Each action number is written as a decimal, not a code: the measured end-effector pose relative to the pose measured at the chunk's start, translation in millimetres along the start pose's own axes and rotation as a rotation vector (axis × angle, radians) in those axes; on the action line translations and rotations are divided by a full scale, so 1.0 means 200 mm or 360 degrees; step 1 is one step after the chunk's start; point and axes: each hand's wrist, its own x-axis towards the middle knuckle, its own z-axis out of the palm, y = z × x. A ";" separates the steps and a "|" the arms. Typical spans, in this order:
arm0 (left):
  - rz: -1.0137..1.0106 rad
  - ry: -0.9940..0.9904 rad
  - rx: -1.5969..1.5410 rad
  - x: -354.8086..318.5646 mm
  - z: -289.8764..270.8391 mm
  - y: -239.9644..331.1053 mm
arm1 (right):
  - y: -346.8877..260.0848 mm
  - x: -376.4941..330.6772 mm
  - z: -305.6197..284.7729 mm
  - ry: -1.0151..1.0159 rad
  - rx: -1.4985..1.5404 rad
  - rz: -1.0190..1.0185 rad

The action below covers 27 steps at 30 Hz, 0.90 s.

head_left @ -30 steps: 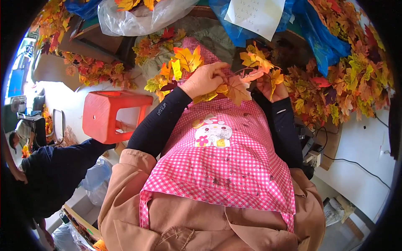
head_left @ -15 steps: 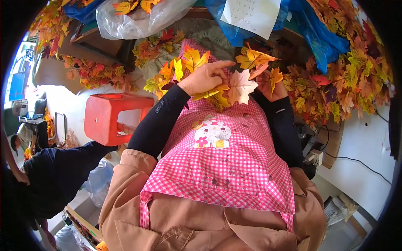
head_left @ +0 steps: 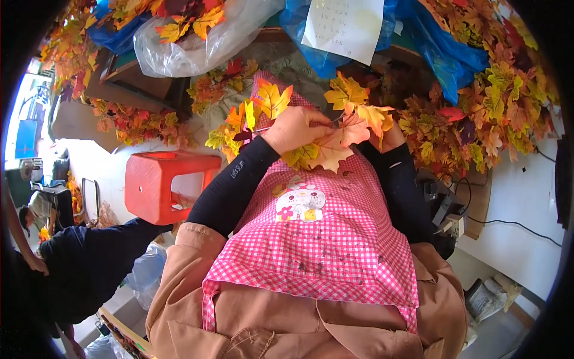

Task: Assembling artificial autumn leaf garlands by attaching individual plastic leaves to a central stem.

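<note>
Above my lap I hold a garland of artificial maple leaves (head_left: 272, 100) in yellow, orange and dark red. My left hand (head_left: 294, 128) is closed in a pinch on its thin dark stem. Leaves stick out on both sides of that hand. My right hand (head_left: 391, 139) is closed round the leaves at the other end; its fingers are mostly hidden behind them. Between my hands hang a pale peach leaf (head_left: 330, 152) and a yellow leaf (head_left: 301, 157), just over my pink checked apron (head_left: 317, 251).
Heaps of artificial leaves (head_left: 472, 128) lie at the right. Blue plastic bags (head_left: 445, 66), a clear bag (head_left: 179, 57) and a paper sheet (head_left: 344, 27) are ahead. A red stool (head_left: 158, 188) stands left, near a person in dark clothes (head_left: 84, 263). A cable (head_left: 514, 226) runs at right.
My left index finger was stretched out and is now bent into the pinch on the stem. The leaves by my right hand have turned, and the pale leaf hangs lower.
</note>
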 end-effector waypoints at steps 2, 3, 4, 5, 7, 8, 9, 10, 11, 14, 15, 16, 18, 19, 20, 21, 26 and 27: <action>0.0081 0.0083 0.0171 0.01 0.01 -0.02 | -0.03 -0.02 0.04 -0.0167 -0.0032 -0.0031; 0.0107 0.0124 0.0168 0.00 0.02 -0.02 | -0.02 -0.02 0.05 -0.0180 -0.0107 -0.0087; 0.0070 0.0143 0.0148 0.00 0.03 -0.02 | -0.01 -0.01 0.07 -0.0197 -0.0183 -0.0152; 0.0033 0.0146 0.0149 -0.02 0.04 -0.01 | -0.01 -0.02 0.07 -0.0117 -0.0150 -0.0089; 0.0016 0.0159 0.0166 -0.02 0.05 0.00 | -0.02 -0.04 0.11 -0.0017 -0.0158 0.0006; 0.0176 0.0255 0.0216 -0.02 0.05 -0.01 | -0.03 -0.04 0.10 -0.0107 -0.0140 0.0012; 0.0335 0.0349 0.0265 -0.01 0.05 -0.01 | -0.04 -0.05 0.12 -0.0044 -0.0224 -0.0006; 0.0344 0.0357 0.0274 -0.01 0.05 0.00 | -0.04 -0.06 0.14 0.0022 -0.0305 -0.0017; 0.0182 0.0263 0.0162 -0.01 0.05 0.02 | -0.04 -0.07 0.15 0.0012 -0.0309 -0.0024; -0.0006 0.0194 0.0040 0.00 0.05 0.04 | -0.05 -0.08 0.16 0.0003 -0.0169 -0.0003; -0.0034 0.0219 0.0027 0.01 0.05 0.05 | -0.06 -0.08 0.15 -0.0042 -0.0152 0.0007; -0.0036 0.0218 0.0029 0.01 0.06 0.05 | -0.06 -0.09 0.15 -0.0085 -0.0134 0.0018; 0.0020 0.0226 0.0051 0.01 0.07 0.03 | -0.06 -0.09 0.16 -0.0035 -0.0145 -0.0023; 0.0017 0.0225 0.0052 0.01 0.07 0.02 | -0.06 -0.08 0.15 -0.0010 -0.0162 -0.0035; 0.0038 0.0205 0.0052 0.02 0.08 0.01 | -0.06 -0.08 0.14 0.0013 -0.0178 -0.0047; 0.0059 0.0184 0.0052 0.02 0.08 0.00 | -0.05 -0.07 0.13 0.0013 -0.0176 -0.0044; 0.0150 0.0160 0.0018 0.00 0.06 0.03 | -0.03 -0.07 0.11 0.0052 -0.0308 -0.0118; 0.0171 0.0154 0.0025 0.00 0.05 0.03 | -0.03 -0.07 0.11 0.0045 -0.0262 -0.0124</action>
